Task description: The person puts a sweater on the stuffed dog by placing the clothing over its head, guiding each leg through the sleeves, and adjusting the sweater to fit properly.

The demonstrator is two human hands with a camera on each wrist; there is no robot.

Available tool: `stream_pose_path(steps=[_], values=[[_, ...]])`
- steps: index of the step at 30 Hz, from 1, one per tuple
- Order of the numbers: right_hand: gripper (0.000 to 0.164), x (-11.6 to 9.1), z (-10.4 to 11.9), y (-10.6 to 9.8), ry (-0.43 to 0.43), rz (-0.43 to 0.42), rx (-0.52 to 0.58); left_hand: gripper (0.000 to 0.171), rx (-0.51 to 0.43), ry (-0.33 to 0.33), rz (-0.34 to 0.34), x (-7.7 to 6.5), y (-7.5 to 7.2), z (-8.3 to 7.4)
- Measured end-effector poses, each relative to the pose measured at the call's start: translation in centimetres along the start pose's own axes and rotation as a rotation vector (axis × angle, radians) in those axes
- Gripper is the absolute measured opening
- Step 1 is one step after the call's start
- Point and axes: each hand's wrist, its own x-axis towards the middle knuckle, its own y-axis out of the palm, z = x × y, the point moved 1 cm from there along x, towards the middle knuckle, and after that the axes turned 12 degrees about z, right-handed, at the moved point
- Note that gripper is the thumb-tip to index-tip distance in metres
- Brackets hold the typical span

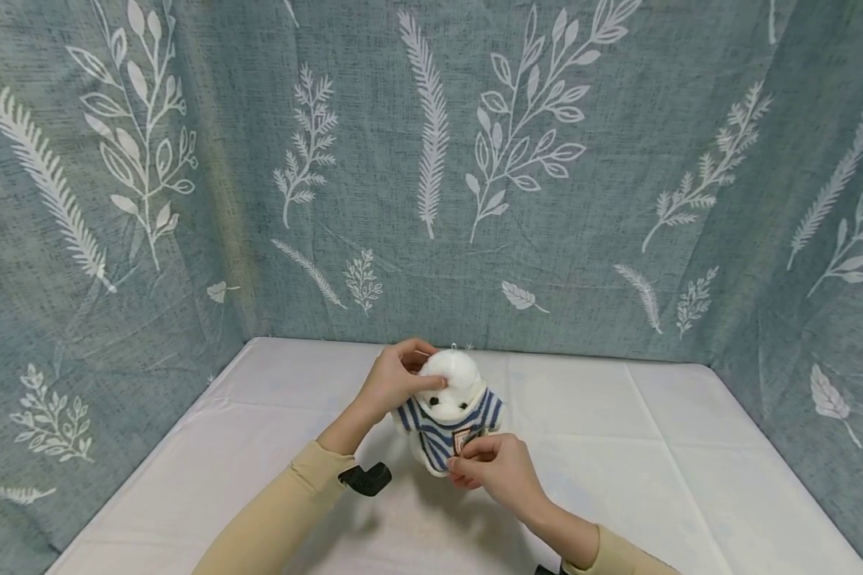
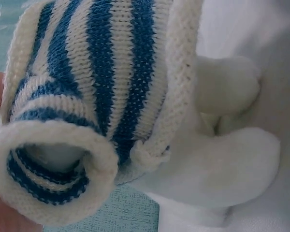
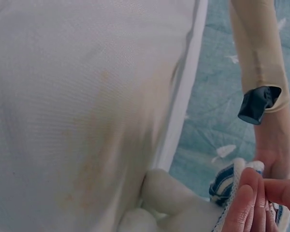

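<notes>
A white plush toy in a blue-and-white striped knitted sweater is upright over the table, its head tipped forward. My left hand grips the head, thumb across the face and fingers behind. Low on the sweater's front, beside a small framed patch, my right hand pinches the hem. The left wrist view looks into an open sleeve cuff, with the plush legs below the rolled hem. In the right wrist view, the right fingers close together on the knit edge.
A white cloth covers the table. Grey-green curtains with white leaf prints hang behind and at both sides. A black wrist device sits on the left sleeve, and another shows by the right one.
</notes>
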Motion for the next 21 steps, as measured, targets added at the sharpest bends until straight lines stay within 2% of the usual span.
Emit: stream_pose_path(steps=[3,10,21], values=[[0.012,-0.4,0.8,0.1,-0.003,0.001,-0.008,0.037,-0.007,0.003,0.002,-0.4,0.0,-0.7],[0.014,0.3,-2.3,-0.1,-0.001,-0.004,-0.026,0.038,-0.049,-0.009,-0.016,1.7,0.0,2.8],[0.018,0.8,-3.1,-0.4,0.012,0.031,-0.028,0.038,-0.068,0.004,0.013,1.6,0.1,2.7]])
